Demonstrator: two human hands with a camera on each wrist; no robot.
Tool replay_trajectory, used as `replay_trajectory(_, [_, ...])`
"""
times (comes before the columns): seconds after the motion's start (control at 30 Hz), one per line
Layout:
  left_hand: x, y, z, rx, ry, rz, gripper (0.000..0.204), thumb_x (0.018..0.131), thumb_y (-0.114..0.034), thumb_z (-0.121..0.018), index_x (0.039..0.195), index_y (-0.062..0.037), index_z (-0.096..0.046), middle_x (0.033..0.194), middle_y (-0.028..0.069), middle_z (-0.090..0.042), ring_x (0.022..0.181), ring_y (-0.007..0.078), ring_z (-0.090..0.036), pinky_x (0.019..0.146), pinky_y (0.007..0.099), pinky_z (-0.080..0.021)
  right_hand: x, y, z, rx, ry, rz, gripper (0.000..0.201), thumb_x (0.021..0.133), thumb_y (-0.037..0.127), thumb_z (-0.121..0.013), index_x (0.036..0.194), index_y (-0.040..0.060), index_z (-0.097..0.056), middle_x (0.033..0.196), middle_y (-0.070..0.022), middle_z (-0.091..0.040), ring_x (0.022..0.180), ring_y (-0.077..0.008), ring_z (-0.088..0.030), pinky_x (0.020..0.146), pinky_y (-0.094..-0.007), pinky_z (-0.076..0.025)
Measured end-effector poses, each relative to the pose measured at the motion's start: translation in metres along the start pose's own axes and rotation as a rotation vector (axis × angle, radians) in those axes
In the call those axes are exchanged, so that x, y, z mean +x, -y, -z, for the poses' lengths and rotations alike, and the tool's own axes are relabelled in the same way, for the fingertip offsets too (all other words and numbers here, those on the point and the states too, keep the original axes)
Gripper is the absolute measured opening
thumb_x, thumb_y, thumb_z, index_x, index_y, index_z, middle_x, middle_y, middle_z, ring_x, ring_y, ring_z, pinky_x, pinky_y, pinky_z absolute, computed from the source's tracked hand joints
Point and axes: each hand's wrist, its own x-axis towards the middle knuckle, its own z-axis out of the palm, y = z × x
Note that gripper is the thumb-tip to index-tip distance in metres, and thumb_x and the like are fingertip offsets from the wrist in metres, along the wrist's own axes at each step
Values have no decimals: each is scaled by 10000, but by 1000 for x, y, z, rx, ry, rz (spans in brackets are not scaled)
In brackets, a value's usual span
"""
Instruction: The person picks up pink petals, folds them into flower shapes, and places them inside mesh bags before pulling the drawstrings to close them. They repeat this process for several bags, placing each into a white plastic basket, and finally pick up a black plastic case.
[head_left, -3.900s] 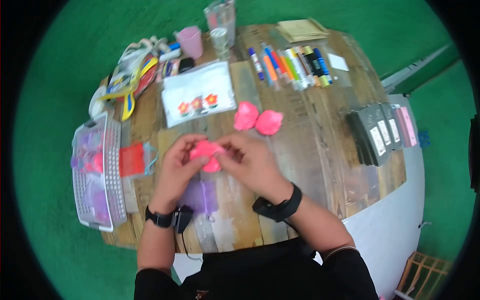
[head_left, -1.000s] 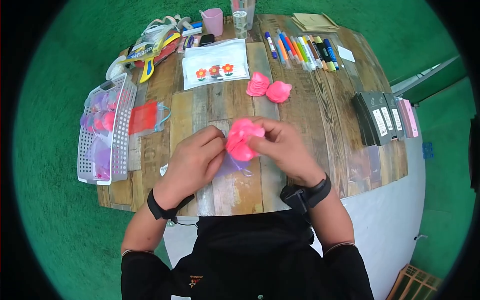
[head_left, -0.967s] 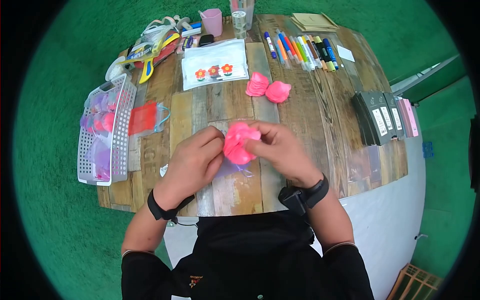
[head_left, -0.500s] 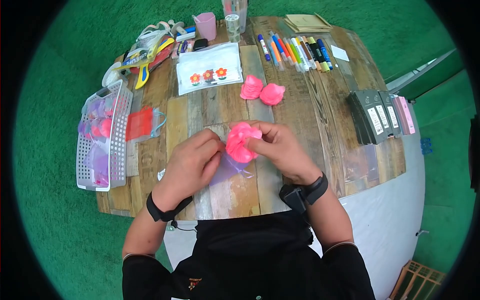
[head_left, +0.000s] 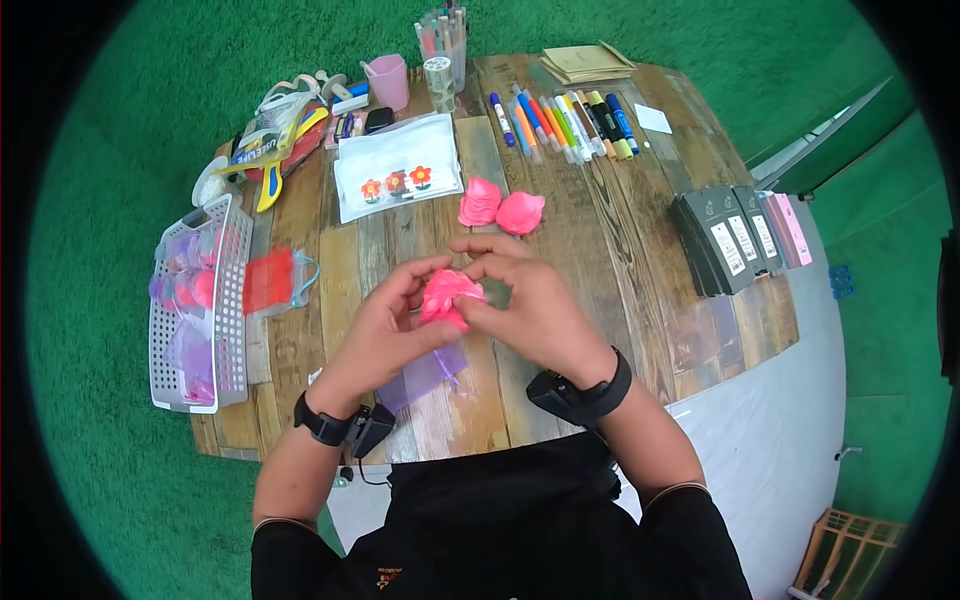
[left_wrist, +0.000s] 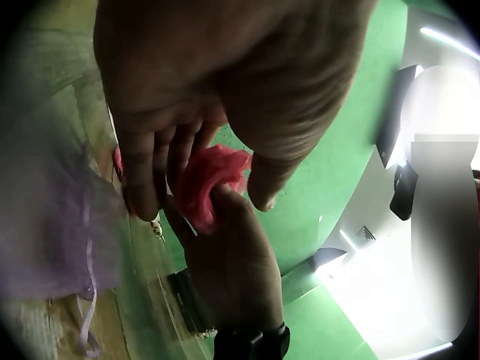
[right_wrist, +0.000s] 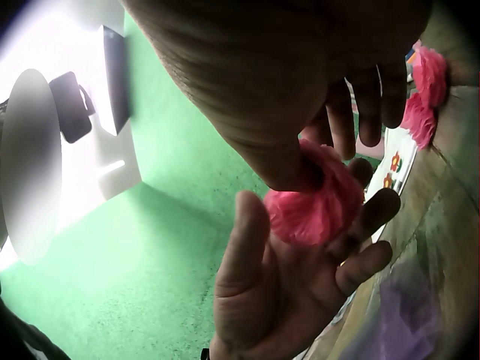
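Note:
A ruffled pink bundle like a paper flower (head_left: pixel 450 295) is held above the table between both hands. My right hand (head_left: pixel 535 310) pinches it, the thumb pressed into its folds (right_wrist: pixel 319 199). My left hand (head_left: pixel 385 325) spreads around its other side, thumb apart from the fingers; in the right wrist view the left palm (right_wrist: pixel 289 300) is turned toward the bundle. Under the hands lies a sheer purple drawstring pouch (head_left: pixel 425 380). Two similar pink bundles, a left one (head_left: pixel 481 203) and a right one (head_left: pixel 520 213), sit touching on the table beyond.
A white basket (head_left: pixel 232 320) of purple and pink items stands at left, beside a red pouch (head_left: pixel 268 280). Farther back are a white flower-printed pouch (head_left: pixel 400 160), a pink cup (head_left: pixel 388 85) and a row of markers (head_left: pixel 565 125). Dark boxes (head_left: pixel 715 240) stand at right.
The pink bundle has shifted left and slightly down in the head view. My left hand has gone from fingertips together at its edge to spread around it. The head view has shifted slightly.

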Motion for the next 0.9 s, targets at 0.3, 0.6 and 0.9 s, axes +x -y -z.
replay_trajectory(0.3, [10, 17, 11, -66, -90, -2, 310, 1004, 17, -751, 1293, 6, -639, 1213, 68, -721, 1108, 118, -694, 982, 293, -578, 11, -3, -5, -3, -10, -35, 268, 901, 144, -799, 1087, -44, -754, 1410, -180, -696, 1306, -368, -659, 1098, -436, -512])
replay_trajectory(0.6, [12, 29, 26, 41, -118, -101, 151, 986, 19, -764, 1126, 2, -708, 1059, 25, -704, 1004, 93, -688, 902, 269, -562, 12, 0, -7, 147, 62, -145, 259, 931, 119, -805, 1149, -15, -762, 1187, -149, -749, 1055, -278, -743, 934, -365, -583])
replay_trajectory(0.9, [11, 27, 25, 180, -136, -122, 142, 973, -21, -780, 1096, -3, -710, 1003, 6, -697, 951, 76, -652, 860, 269, -547, 11, -16, -8, 207, 91, -200, 294, 943, 134, -836, 1191, -8, -762, 1012, -92, -753, 869, -151, -721, 795, -305, -581])
